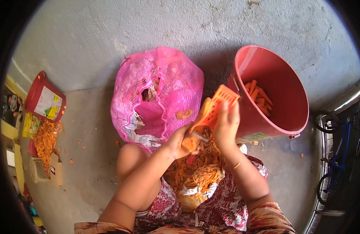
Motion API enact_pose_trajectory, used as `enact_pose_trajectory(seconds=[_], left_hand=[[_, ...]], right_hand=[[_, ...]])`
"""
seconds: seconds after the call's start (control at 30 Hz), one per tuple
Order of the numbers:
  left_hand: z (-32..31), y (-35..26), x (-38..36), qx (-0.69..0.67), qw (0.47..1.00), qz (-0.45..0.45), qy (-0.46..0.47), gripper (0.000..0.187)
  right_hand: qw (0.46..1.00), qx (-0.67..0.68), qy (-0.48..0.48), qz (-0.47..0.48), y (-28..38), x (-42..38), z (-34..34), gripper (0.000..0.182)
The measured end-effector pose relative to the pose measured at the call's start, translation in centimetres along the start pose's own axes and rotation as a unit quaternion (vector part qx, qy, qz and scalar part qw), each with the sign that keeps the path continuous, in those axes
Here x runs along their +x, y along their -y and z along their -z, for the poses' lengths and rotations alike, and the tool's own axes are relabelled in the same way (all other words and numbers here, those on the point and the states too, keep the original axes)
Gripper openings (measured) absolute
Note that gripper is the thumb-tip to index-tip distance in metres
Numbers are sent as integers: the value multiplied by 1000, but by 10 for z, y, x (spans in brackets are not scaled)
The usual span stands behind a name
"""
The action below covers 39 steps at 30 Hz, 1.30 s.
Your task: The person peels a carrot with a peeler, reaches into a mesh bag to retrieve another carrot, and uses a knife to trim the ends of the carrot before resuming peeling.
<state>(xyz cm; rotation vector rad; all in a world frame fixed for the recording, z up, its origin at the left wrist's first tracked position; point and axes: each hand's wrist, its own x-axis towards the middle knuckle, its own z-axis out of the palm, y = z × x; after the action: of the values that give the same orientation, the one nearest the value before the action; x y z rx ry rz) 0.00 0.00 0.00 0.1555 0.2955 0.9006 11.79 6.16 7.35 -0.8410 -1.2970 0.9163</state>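
My left hand (179, 143) is closed round an orange carrot (191, 143), whose thick end shows below the fingers. In my right hand (226, 126) is an orange plastic peeler (223, 97) with a perforated wide part pointing up; its lower end lies across the carrot. Below both hands, a heap of orange peelings (199, 169) lies between the knees. The red bucket (273, 125) at the right holds several peeled carrots (259, 98). A pink mesh sack (176, 74) with an open slit stands behind my left hand.
A rough grey wall (180, 23) rises behind the sack and bucket. On the floor at the left are a tipped red bucket (45, 99), another peelings pile (45, 138) and a small cardboard box (55, 169). A bicycle (338, 156) stands at the far right.
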Motion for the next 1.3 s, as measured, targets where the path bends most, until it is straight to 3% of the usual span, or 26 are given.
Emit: enact_pose_trajectory(seconds=[0.03, 0.07, 0.17, 0.27, 0.37, 0.4, 0.43, 0.5, 0.57, 0.6, 0.63, 0.7, 0.8, 0.83, 0.9, 0.93, 1.03, 1.07, 1.1, 1.17, 1.3], left_hand=[[-5, 0, 0, 6, 1000, -17, -19, 44], [-10, 1, -1, 12, 999, -33, -37, 40], [-26, -2, -8, 30, 992, -63, -105, 36], [-33, -3, -7, 45, 993, -50, -93, 33], [-28, 1, -7, 18, 1000, -11, -17, 38], [-30, 4, -6, 29, 999, 16, -9, 40], [-28, 11, -7, 80, 997, 5, 7, 42], [-31, 16, -8, 110, 992, -9, -56, 42], [-31, 10, -4, 113, 985, -22, -126, 42], [-28, 4, -4, 112, 990, -17, -83, 42], [-29, 2, -4, 92, 989, -14, -111, 41], [-12, -1, 1, 16, 999, 5, 49, 37], [-26, 0, 3, 66, 991, -50, -109, 35], [-31, 0, 1, 45, 991, -53, -111, 35], [-39, 0, -2, 1, 992, -56, -113, 36], [-37, 1, -2, 3, 996, -38, -75, 36], [-26, 1, -2, 11, 999, 17, 40, 36], [-28, 7, -5, -42, 998, 39, 41, 37], [-25, 11, -4, -7, 997, 52, 64, 37], [-27, 17, -4, 20, 998, 46, 43, 39], [-25, 8, -6, -6, 999, 10, -42, 39]], right_hand=[[996, -62, 6, 57, 1, -9, -2, 12], [995, -72, 49, -54, 9, -17, 1, 16], [990, -121, 61, -27, 10, -25, -4, 17], [985, -154, 31, 77, 5, -21, -3, 11], [961, -213, -98, 145, -14, 24, 17, 14], [934, -294, -188, 73, -24, 43, 32, 19], [956, -187, -225, -7, -23, 59, 43, 22], [967, -130, -216, 31, -19, 56, 42, 22], [981, -70, -183, 10, -9, 41, 31, 22], [986, -84, -146, 1, -1, 34, 28, 21], [994, -12, -111, 2, 1, 29, 21, 19], [998, -25, -42, -27, 2, 13, 12, 16], [995, -90, 30, 13, 10, -12, -1, 14], [990, -134, 45, 18, 13, -18, -3, 14], [987, -121, 80, -69, 16, -27, -4, 19], [985, -135, 81, -70, 18, -27, -4, 17], [974, -203, 6, 97, -2, -8, 4, 12], [968, -224, -52, 98, -14, 11, 14, 14], [958, -246, -111, 99, -25, 33, 28, 15], [964, -177, -200, -2, -34, 60, 53, 18], [994, -36, -103, 21, -6, 28, 27, 16]])
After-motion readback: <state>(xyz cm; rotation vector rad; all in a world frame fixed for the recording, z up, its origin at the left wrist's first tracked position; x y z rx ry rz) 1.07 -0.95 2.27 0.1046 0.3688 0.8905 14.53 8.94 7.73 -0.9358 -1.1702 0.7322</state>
